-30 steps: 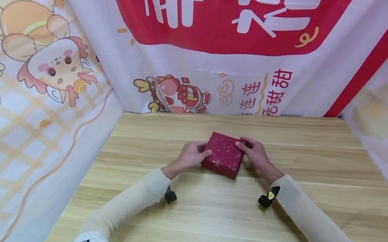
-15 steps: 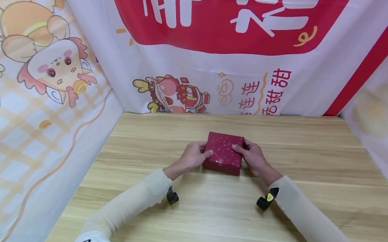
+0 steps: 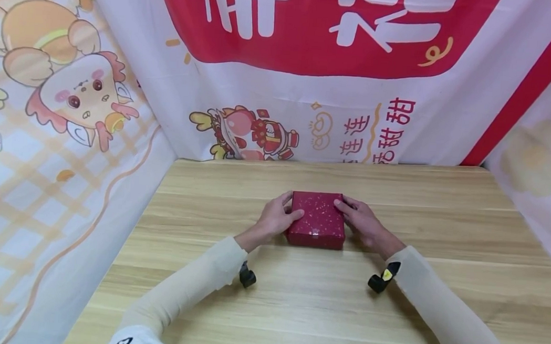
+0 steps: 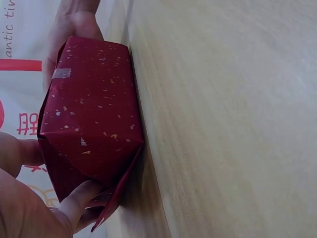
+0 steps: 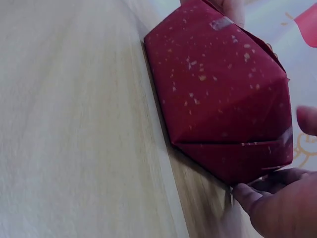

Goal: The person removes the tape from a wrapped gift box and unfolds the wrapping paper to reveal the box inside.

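Note:
A square box wrapped in dark red speckled paper (image 3: 317,214) lies squared to the wooden table between both hands. On its left side, my left hand (image 3: 275,216) holds it, thumb over the top edge and fingers low at the end. Loose paper flaps (image 4: 116,196) stick out at that end in the left wrist view. Across from it, my right hand (image 3: 364,222) grips the far right corner, thumb at the top edge. The right wrist view shows its fingertips under the folded end paper (image 5: 223,161). Clear tape (image 4: 62,73) marks the near upper edge.
The wooden table (image 3: 314,306) extends around the box. Printed cloth hangs behind it (image 3: 271,93) and on the left (image 3: 66,191), with another cloth at the right (image 3: 537,156). Small black cameras (image 3: 247,276) are strapped at both wrists.
The wrapped box has turned from a slant to square with the table and come slightly nearer. Both hands turned with it; the right thumb shifted inward over the top, then back to the edge.

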`<state>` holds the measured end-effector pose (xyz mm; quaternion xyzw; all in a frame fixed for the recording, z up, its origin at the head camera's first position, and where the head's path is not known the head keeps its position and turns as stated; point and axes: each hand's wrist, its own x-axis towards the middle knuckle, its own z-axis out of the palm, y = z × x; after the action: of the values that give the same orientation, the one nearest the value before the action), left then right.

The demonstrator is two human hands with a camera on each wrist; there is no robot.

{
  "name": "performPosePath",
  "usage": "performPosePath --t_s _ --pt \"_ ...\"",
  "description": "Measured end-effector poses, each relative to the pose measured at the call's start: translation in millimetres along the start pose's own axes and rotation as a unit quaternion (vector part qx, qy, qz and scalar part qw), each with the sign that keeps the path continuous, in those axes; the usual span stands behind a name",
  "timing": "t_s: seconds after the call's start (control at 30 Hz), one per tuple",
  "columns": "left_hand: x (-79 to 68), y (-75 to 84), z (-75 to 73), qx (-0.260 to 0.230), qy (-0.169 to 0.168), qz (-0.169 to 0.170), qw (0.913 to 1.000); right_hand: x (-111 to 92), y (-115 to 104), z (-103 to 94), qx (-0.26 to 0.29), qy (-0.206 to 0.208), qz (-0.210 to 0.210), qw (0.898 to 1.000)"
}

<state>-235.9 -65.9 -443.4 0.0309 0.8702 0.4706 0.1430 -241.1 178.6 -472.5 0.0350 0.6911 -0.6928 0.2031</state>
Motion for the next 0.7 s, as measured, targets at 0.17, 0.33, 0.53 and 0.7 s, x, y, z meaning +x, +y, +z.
performPosePath --t_s 0.17,0.33,0.53,0.7 --pt "1.7 -1.3 1.2 -0.009 -0.001 0.011 0.9999 0 0 -6.9 -0.003 0.05 -0.058 0.997" --pt "2.4 -1.4 2.1 -0.008 -0.002 0.008 0.9999 -3 -3 -16.2 -0.105 0.083 -0.121 0.984" --pt "1.9 -1.1 2.5 -0.006 -0.001 0.014 0.9999 -9 -12 -23.0 -0.218 0.005 -0.168 0.961" --pt "2.2 -1.7 3.2 -0.004 0.003 0.013 0.9999 -14 -24 -23.4 -0.323 -0.015 -0.18 0.929"
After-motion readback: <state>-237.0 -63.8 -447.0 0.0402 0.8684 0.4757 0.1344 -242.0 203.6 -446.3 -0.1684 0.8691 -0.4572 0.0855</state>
